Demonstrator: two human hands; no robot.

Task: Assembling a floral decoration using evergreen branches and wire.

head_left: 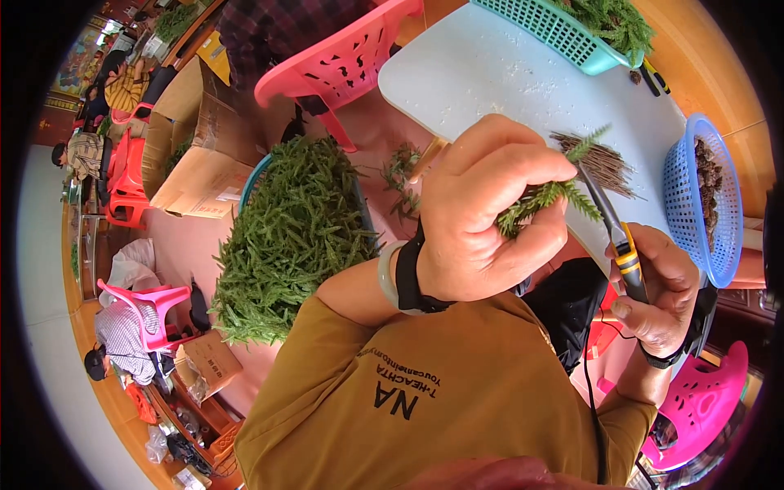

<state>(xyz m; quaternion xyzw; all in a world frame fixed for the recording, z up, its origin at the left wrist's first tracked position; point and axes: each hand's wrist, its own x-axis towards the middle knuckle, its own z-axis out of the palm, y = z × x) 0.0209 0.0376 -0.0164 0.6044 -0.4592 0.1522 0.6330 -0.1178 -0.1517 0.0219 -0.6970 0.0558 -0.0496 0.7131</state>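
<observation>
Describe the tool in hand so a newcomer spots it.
Find the pale table; below its right end is the wearer's right hand. It grips the black-and-yellow hand tool, dark tips by the green sprig in the left hand. Unlike the similar handles by the teal basket, this one is held.

T-shirt: mustard-brown, loose, creased
Chest print: black capital letters, with smaller lettering beside them
Left sleeve: the same plain mustard-brown, ending near the elbow
Left wrist: wide black band next to a smooth, pale bangle
Right wrist: narrow dark band
Cord: thin, black, running down over the shirt
</observation>
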